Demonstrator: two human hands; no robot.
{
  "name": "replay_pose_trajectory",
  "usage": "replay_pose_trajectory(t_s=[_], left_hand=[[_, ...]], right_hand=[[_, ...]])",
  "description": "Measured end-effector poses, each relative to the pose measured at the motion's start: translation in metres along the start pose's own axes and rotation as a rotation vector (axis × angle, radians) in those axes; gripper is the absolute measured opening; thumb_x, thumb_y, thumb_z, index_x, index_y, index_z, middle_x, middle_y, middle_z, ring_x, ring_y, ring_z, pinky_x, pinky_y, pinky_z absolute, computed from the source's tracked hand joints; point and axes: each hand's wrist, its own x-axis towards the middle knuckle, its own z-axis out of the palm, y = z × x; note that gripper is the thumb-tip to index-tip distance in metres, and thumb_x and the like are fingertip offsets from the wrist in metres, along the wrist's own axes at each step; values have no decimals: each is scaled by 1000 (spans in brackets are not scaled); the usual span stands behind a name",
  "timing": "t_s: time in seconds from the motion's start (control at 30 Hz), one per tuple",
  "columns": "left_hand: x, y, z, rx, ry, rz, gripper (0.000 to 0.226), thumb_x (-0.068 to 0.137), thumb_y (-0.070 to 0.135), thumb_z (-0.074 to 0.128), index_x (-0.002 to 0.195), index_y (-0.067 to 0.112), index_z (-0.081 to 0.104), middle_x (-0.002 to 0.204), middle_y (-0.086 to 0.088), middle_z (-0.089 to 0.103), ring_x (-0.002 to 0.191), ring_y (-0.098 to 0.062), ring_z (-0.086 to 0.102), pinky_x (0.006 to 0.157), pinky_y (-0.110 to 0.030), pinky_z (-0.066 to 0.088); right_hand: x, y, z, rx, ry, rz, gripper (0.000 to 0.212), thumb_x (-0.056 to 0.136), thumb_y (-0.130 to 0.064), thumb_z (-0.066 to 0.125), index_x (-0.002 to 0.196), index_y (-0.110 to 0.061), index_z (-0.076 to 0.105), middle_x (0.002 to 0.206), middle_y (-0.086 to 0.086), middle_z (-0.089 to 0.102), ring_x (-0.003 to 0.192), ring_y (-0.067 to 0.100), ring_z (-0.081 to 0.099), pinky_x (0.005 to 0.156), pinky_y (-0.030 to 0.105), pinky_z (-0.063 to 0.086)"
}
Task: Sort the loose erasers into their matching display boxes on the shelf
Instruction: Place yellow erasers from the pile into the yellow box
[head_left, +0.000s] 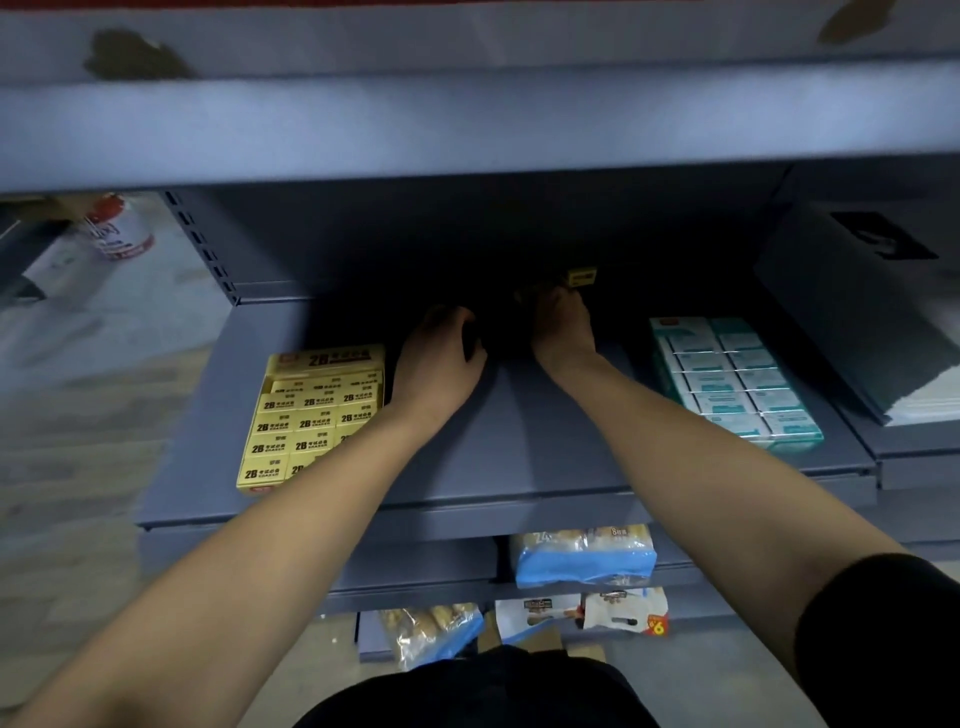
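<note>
Erasers: yellow box (311, 418) left, teal box (737, 382) right on grey shelf (493, 467). Left hand (439, 364) curled, right hand (563, 325) near yellow eraser (582, 276); dark far recess, grips unclear.

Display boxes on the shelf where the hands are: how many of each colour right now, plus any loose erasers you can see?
Yellow box: 1
Teal box: 1
Loose yellow eraser: 1, at the dark back just past the right hand
Total: 3
The left hand may hide more; the back of the shelf is too dark to tell.
</note>
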Motion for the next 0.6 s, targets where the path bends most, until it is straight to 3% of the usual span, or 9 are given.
replay_pose_trajectory(t_s=[0.13, 0.23, 0.33, 0.6], left_hand=[[-1, 2, -7, 8, 23, -1, 29, 91, 21, 57, 119, 13, 56, 121, -8, 57, 109, -25, 55, 79, -27, 40], [-2, 1, -10, 15, 29, -17, 31, 91, 22, 58, 120, 14, 56, 121, -8, 57, 108, -26, 56, 79, -29, 42], [-3, 2, -13, 12, 26, -12, 30, 89, 23, 59, 117, 13, 56, 117, -10, 59, 103, -28, 58, 77, -35, 49], [-17, 18, -13, -23, 2, 66, 29, 91, 21, 60, 120, 14, 60, 120, -9, 59, 105, -27, 59, 82, -36, 49]], right_hand=[[-8, 2, -6, 63, 11, -43, 34, 96, 0, 46, 126, -9, 58, 130, 10, 58, 121, 25, 53, 91, 21, 42], [-26, -2, -10, 182, 57, -212, 38, 90, -5, 56, 128, -8, 56, 129, 12, 57, 124, 26, 50, 97, 23, 38], [-43, -5, -18, 376, 122, -312, 46, 78, 2, 63, 124, -6, 60, 121, 13, 60, 114, 26, 56, 90, 19, 41], [-83, 3, -29, 463, 174, -375, 40, 82, 2, 64, 122, -6, 61, 115, 12, 60, 104, 21, 58, 85, 14, 41]])
